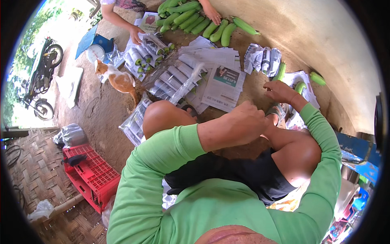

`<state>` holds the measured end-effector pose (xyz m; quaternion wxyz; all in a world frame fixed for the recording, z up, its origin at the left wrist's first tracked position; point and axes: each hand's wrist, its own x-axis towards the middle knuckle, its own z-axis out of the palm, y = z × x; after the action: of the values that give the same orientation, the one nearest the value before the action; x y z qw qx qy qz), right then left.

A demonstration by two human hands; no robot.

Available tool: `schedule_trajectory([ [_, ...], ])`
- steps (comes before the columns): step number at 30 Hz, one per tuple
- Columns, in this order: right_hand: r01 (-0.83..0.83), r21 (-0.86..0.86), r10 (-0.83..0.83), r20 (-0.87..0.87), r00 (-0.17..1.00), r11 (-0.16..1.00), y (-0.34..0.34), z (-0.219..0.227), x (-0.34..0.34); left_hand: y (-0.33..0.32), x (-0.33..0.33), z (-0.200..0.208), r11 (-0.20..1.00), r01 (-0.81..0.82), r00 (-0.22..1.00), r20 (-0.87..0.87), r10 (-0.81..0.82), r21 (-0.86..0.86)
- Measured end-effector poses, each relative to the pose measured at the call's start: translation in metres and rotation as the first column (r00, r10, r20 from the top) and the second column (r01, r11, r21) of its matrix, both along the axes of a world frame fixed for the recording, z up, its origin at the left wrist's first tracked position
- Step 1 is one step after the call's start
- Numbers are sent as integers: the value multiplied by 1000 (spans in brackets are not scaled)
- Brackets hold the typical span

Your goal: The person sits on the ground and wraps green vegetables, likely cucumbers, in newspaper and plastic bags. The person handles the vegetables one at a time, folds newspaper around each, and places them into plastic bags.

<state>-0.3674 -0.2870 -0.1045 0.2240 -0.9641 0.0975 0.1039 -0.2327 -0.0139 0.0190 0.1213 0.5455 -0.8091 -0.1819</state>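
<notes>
My left hand [248,123] is closed in a fist above my crossed legs; whatever it may hold is hidden. Farther right, my right hand [280,92] has its fingers curled, and I cannot make out anything in them. Just beyond it a long green gourd [280,71] shows, its near end hidden behind the hand. Another gourd [300,87] rests on newspaper sheets [310,97] beside my right wrist. Newspaper-wrapped gourds [266,60] lie past my right hand. Ahead of my left hand is a stack of newspaper [222,90].
Plastic-bagged wrapped gourds [172,79] lie left of the papers. A co-worker's hand [136,35] touches more wrapped gourds; their other hand [213,15] is at a gourd pile [185,18]. A cat [120,79], weighing scale [96,53] and red crate [89,171] are left.
</notes>
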Motion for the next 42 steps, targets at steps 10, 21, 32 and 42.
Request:
schedule_trajectory([
  [10, 6, 4, -6, -139, 990, 1000, -4, 5, 1, 0, -3, -6, 1000, -15, 999, -43, 14, -12],
  [21, 40, 46, -35, -107, 994, 998, 0, 8, 2, 1, -1, -12, 997, -17, 996, -83, 11, -74],
  [32, 34, 8, -33, -73, 997, 999, -2, 3, -2, 5, -10, -15, 999, -5, 999, -35, 3, -48],
  [42, 32, 24, -31, -40, 999, 999, 3, 5, 4, 20, 8, -8, 997, 25, 997, 76, -30, 69],
])
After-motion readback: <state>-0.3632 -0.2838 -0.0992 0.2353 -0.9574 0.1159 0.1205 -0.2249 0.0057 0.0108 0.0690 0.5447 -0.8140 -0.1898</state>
